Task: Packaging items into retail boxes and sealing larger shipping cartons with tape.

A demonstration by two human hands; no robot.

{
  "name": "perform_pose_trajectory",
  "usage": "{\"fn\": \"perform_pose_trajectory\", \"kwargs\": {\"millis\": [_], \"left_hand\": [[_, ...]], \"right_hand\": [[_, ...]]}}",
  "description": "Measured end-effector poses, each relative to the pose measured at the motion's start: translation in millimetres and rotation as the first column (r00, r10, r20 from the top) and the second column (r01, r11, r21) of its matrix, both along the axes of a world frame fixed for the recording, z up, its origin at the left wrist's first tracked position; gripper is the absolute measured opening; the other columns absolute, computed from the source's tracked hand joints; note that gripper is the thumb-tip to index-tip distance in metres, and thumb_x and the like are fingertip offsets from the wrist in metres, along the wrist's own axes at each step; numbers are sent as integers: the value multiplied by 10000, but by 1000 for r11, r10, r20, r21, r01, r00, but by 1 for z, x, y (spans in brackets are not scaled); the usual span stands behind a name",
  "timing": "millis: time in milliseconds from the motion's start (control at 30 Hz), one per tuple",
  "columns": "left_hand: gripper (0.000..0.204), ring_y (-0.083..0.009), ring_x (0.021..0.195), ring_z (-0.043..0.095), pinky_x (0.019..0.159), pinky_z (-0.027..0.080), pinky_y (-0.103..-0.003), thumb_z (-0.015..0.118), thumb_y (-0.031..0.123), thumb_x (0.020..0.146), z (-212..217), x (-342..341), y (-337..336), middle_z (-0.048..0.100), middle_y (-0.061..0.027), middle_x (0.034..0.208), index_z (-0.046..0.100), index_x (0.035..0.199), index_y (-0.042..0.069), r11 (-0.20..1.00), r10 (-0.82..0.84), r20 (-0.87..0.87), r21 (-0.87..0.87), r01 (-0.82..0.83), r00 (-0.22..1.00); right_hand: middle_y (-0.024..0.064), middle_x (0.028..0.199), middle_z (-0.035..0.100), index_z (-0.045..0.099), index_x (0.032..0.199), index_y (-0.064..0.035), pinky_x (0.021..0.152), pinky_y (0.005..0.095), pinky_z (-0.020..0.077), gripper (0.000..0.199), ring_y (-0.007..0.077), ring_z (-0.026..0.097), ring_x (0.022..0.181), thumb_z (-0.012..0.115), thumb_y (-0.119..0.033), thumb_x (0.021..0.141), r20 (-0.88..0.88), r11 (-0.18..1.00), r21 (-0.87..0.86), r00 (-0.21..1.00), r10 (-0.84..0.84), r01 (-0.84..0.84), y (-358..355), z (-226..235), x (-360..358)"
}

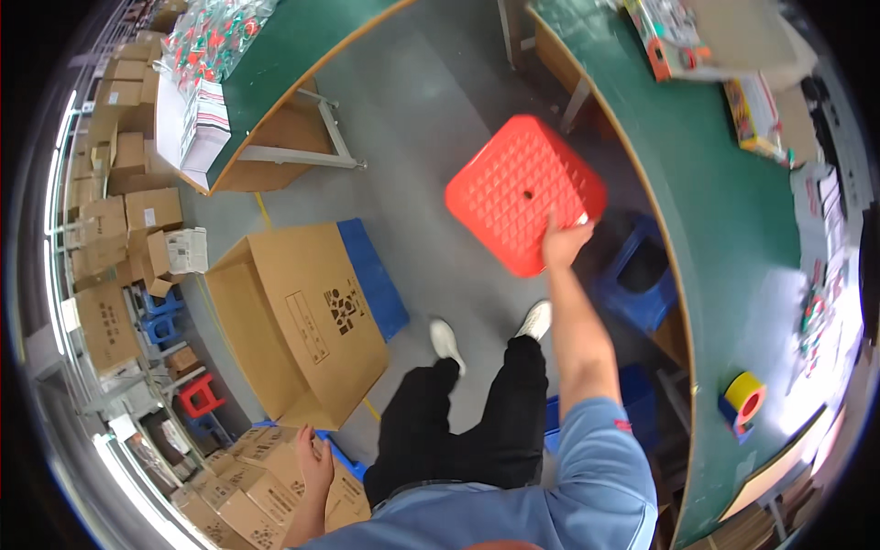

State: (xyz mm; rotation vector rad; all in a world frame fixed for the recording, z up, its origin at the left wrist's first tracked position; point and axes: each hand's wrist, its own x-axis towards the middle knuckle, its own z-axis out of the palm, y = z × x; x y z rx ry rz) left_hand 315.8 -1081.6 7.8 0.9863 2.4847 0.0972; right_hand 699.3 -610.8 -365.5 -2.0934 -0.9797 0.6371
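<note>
Stacked brown cartons (108, 247) along the far left wall, small blue and red stools (197, 396) wedged below them. Up at the top left, a green-topped worktop (280, 60) with a wooden edge, carrying packs of red-and-green goods (206, 37) and a pile of printed sheets (203, 124). On the grey floor (422, 119) below that, a large open cardboard box (298, 321) lying tilted, a blue pallet (374, 275) showing along its right side. At the lower left, a stack of flattened printed cartons (243, 481); left hand (316, 467) resting on top of them, fingers loosely spread, gripping nothing. Black trousers and white shoes (446, 341) planted on bare floor in the middle, a clear grey aisle running up between the two worktops. Red plastic stool (524, 192) held up above the floor, seat facing the camera, just left of the right-hand worktop's edge; right hand (564, 243) closed on its lower right corner, arm stretched forward. Blue stool (639, 280) tucked under the curved wooden edge just beside it. To the right, a long green worktop (724, 211) sweeping top to bottom, with coloured boxes (674, 37) at the far end and a roll of yellow tape with a red core (744, 399) near the front. Tight room between stool and worktop edge; more open floor to the left.
</note>
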Motion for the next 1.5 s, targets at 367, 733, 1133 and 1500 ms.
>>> {"fn": "perform_pose_trajectory", "kwargs": {"millis": [367,733,1133,1500], "left_hand": [[433,-366,1293,525,1087,440,-421,642,52,919,-37,-106,236,504,-206,1426,542,1336,-9,896,-242,201,421,139,949],[502,-369,1267,540,1053,461,-415,663,100,934,-24,-251,351,506,-207,1429,491,1384,-41,858,-9,78,512,-33,997],[245,-378,889,668,827,517,-389,610,91,947,-237,-236,238,700,-248,961,610,1128,-74,558,673,492,152,-816,552],[318,-432,997,679,860,523,-435,583,-18,897,-187,-258,284,701,-263,1051,598,1214,-44,865,425,-116,345,-365,898]], "right_hand": [[301,1527,387,67,1593,-34,1174,476,342,1138,410,451,1389,814,-393,812,88,504,-861,996,9,72,-108,55,-147],[175,1168,686,636,1264,-6,985,387,516,361,322,666,1097,669,-160,939,-106,866,-151,879,465,-476,142,340,-246],[167,1299,618,619,1231,-9,1044,429,475,378,360,582,1236,709,-31,864,530,118,274,253,809,-955,367,334,-344],[288,1287,557,496,1310,92,951,514,520,518,453,629,1086,661,-202,916,719,776,340,679,150,-532,593,319,-135]]}}
